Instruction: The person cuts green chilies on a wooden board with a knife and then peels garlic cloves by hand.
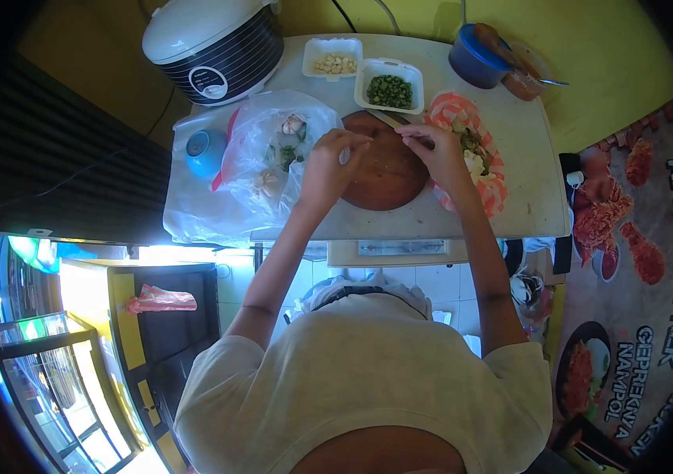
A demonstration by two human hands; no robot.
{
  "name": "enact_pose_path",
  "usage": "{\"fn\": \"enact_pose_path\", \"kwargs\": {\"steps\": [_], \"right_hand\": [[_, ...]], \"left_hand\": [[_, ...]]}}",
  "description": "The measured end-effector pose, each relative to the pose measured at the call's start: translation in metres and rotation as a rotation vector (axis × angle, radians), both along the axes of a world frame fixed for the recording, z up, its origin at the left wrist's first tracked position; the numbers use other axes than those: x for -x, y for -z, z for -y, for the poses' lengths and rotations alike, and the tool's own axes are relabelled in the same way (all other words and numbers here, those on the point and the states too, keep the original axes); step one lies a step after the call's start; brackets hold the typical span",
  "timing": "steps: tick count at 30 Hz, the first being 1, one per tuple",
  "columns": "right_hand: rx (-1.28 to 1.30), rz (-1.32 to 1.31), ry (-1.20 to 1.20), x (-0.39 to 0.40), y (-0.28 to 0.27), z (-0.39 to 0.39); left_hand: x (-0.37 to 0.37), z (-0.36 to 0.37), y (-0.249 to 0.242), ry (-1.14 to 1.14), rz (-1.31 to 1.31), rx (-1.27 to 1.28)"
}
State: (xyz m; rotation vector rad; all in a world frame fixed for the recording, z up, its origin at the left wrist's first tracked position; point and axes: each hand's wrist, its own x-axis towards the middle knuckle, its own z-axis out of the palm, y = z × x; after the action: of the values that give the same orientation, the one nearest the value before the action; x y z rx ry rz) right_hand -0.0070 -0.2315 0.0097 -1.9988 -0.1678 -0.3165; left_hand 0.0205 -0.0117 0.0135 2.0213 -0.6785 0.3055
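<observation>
My left hand [330, 163] is over the left side of a round brown cutting board [384, 178], thumb and fingers pinched together. Above the board's right side is my right hand [434, 150], also closed in a pinch. I cannot tell what small thing either hand holds. A knife blade [386, 118] shows at the board's far edge, right by my right fingertips. Left of my left hand lies a clear plastic bag [253, 193] with garlic bulbs [291, 125] and green leaves. Beside my right hand, an orange-and-white plastic bag [496, 178] holds pale and greenish scraps [475, 158].
Behind the board stand a white foam tray of chopped greens [389, 92] and another of pale cloves [335, 64]. A rice cooker [218, 55] is at back left, a blue cup [205, 152] below it. A blue-lidded tub [479, 59] and a sauce container [526, 75] stand back right.
</observation>
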Motion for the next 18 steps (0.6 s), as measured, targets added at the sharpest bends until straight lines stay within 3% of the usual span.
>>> {"fn": "enact_pose_path", "kwargs": {"steps": [5,10,13,15,18], "right_hand": [[0.500,0.170,-0.025,0.006,-0.004,0.003],[0.634,0.203,-0.014,0.002,0.012,0.003],[0.633,0.241,0.127,0.011,-0.010,0.028],[0.601,0.219,0.343,0.020,-0.019,0.052],[0.626,0.174,0.440,0.027,-0.019,0.077]], "left_hand": [[-0.011,0.011,-0.002,-0.025,0.103,-0.092],[-0.010,0.010,-0.002,-0.039,0.088,-0.174],[-0.006,0.019,0.004,-0.089,0.152,-0.249],[-0.007,0.027,0.011,-0.057,0.189,-0.282],[-0.008,0.037,0.018,-0.058,0.200,-0.309]]}}
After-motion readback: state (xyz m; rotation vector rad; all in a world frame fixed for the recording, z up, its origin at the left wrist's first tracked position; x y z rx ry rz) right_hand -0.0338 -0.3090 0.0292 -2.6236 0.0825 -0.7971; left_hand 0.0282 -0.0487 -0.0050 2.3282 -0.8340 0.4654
